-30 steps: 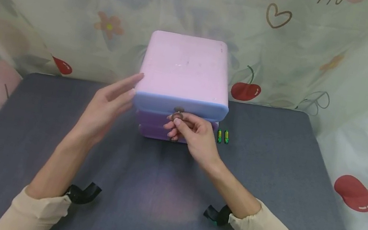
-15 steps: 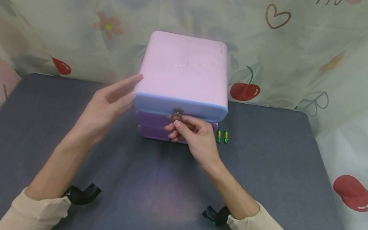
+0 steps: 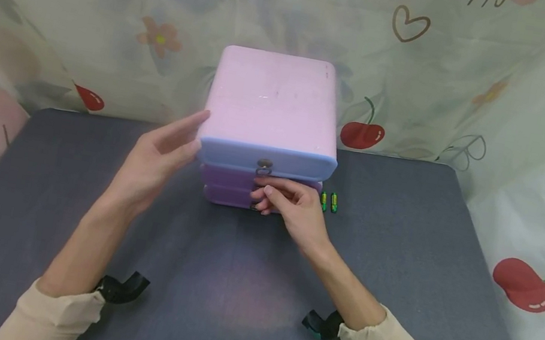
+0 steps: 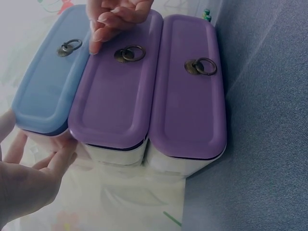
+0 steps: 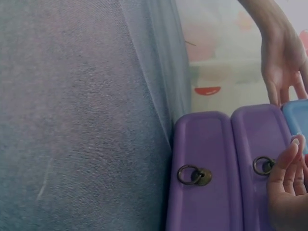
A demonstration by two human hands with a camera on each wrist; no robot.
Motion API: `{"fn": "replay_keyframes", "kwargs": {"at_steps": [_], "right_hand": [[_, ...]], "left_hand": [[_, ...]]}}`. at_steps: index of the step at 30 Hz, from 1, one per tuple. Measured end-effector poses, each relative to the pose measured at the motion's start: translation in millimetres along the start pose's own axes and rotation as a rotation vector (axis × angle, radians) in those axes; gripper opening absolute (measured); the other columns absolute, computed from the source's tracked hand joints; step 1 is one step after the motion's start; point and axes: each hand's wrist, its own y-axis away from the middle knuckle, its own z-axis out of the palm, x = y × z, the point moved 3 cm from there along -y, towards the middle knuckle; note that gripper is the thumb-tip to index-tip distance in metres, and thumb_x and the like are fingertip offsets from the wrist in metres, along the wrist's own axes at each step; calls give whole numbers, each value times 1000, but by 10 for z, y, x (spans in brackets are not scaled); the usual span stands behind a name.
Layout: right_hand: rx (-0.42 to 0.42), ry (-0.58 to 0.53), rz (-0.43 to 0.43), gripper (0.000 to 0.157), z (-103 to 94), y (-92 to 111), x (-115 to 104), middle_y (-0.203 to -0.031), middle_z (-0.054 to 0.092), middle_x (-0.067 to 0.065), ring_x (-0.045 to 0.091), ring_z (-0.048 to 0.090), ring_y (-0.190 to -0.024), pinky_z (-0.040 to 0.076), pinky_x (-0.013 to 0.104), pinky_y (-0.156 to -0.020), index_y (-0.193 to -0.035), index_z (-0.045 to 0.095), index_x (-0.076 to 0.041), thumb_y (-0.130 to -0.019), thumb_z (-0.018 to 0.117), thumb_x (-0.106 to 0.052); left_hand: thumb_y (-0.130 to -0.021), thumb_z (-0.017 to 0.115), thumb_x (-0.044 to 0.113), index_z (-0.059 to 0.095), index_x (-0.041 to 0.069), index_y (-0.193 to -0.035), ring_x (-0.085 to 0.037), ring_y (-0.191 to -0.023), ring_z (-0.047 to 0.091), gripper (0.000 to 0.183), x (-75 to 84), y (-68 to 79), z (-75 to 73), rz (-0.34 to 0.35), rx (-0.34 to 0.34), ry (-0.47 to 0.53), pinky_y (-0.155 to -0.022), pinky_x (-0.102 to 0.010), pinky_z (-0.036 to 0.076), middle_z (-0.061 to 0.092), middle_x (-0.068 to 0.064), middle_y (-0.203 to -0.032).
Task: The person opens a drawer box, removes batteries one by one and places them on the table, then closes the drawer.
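The pink drawer cabinet [image 3: 274, 100] stands upright on the dark cloth of the counter [image 3: 243, 274], near its back edge, between two hands that hold nothing. The left hand [image 3: 156, 155] has its fingers spread and fairly straight, the tips against the cabinet's left side by the blue top drawer [image 3: 231, 154]; how hard they press cannot be told. The right hand [image 3: 299, 214] is loosely bent in front of the purple middle drawer [image 4: 113, 91], thumb near index finger, pinching nothing, just below the blue drawer's ring pull [image 4: 64, 50]. That ring hangs loose and small, so a pinch could well miss it, or catch the middle drawer's ring pull [image 4: 126, 55] instead, since the fingers are close to both. Any pull would rest on steadying from one side only: if the left hand is merely touching, a stiff drawer might drag or twist the whole cabinet forward over the cloth. Too firm a push from the left could slide it towards the two small green batteries [image 3: 334, 203], lying just beside its right side; being round, they would probably roll. A careless sweep of the right hand, which is near them, could scatter them as well.
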Motion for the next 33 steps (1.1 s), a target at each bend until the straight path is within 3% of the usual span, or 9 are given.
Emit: {"fn": "replay_keyframes", "kwargs": {"at_steps": [21,33], "right_hand": [[57,4,73,24,-162,97,242,-98,72,17,20,68,-79,58,32,-74,-118,70,0,-101,59,-13],[66,8,92,24,-154,118,331,-98,73,17,19,68,-78,58,32,-73,-119,69,0,-100,61,-11]], "left_hand": [[-98,64,10,49,12,-148,-21,-146,30,52,-31,-1,-8,5,1,5,-118,-41,26,40,-5,-156],[-98,63,11,50,11,-147,-23,-144,34,50,2,-11,-5,-12,7,-1,-118,-46,24,41,-4,-155]]}}
